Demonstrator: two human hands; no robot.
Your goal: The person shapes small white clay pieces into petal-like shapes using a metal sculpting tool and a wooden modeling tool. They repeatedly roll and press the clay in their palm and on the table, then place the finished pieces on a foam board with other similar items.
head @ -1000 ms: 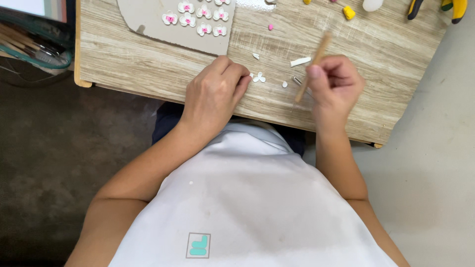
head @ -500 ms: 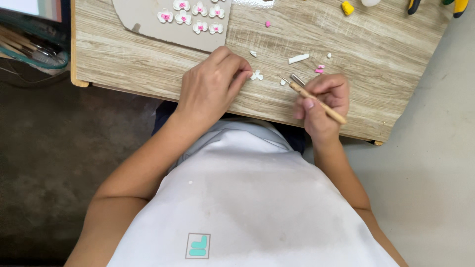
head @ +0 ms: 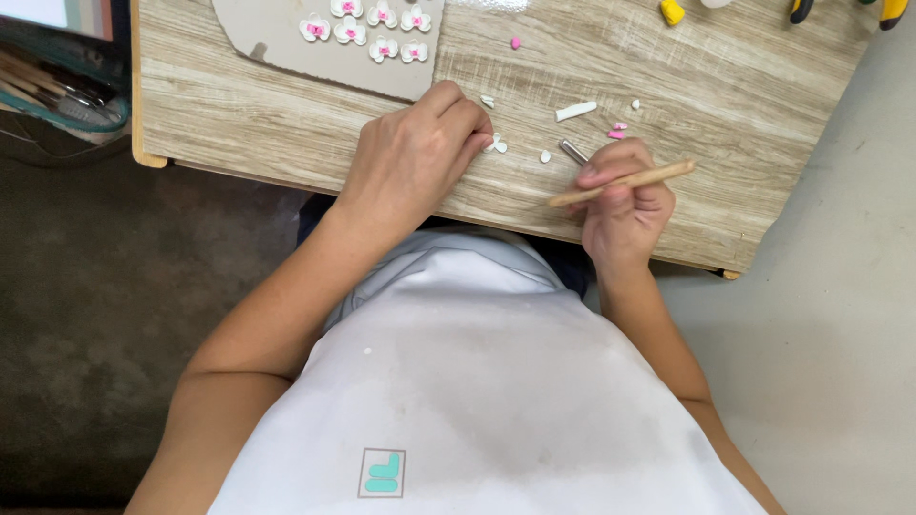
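Head camera looking straight down here, only one view to go on. The right hand (head: 625,205) is curled shut around a slim light-brown wooden modelling stick (head: 622,183), thumb and fingers clamped on the middle of it so it lies nearly flat across the knuckles, one end poking out to the right and up a bit, the other end pointing left toward the person's body edge of the pale wood-grain tabletop (head: 744,114). There's also a short grey metal tip (head: 572,152) sticking out just above that hand's fingers, can't tell if it's being held too or just lying there. The left hand (head: 415,157) rests knuckles-up on the table with its fingers bent and drawn together, fingertips pressing down right at a tiny white clay petal piece (head: 495,145); whether it's actually pinching it or just touching it, can't tell, the fingers hide that. Between the two hands sits another small white clay crumb (head: 545,155), and a bit further up a short white clay stick (head: 575,111) plus a couple of pink clay bits (head: 616,133) close to the right hand. Up at the far edge there's a flat grey board (head: 286,38) carrying a cluster of little white clay flowers with pink centres (head: 367,24), well apart from both hands. Lone pink dot (head: 515,42) beside the board.
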